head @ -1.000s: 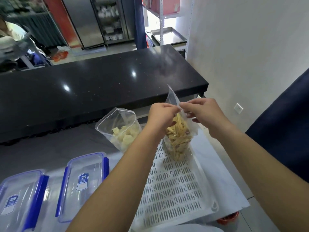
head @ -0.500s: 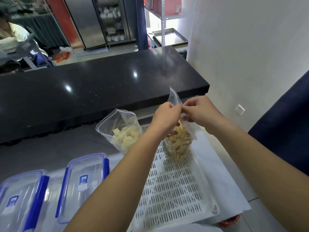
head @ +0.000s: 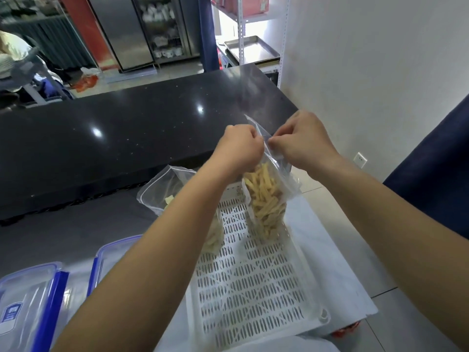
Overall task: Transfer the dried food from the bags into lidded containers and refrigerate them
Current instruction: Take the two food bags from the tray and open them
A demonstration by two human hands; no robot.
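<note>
Head view, L to R: two lidded containers (head: 30, 298) w/ blue clips sit at the near left on the grey worktop (head: 63, 235), lids on, nothing in them that shows. Next, an open bag of pale chunks (head: 162, 191) stands just behind the left forearm, partly hidden by it. Centre: the left hand (head: 239, 148) and right hand (head: 303, 141) are both curled tight, each pinching the top edge of the bag of dried sticks (head: 266, 207), fingertips nearly touching at the seal. The bag hangs upright above the far end of the white slotted tray (head: 253, 288); can't tell if its bottom touches. Vs. a sec ago: both hands and the bag have come up higher, and the hands have closed in from slightly apart to knuckle-to-knuckle at the strip. The chunk bag is now more covered by the arm. Reads as a fresh grip on the seal, prob. about to pull it open. So: this bag looks unopened, nothing poured, containers need lids off, fridge step far off. Right of the tray, bare white wall (head: 368, 72).
</note>
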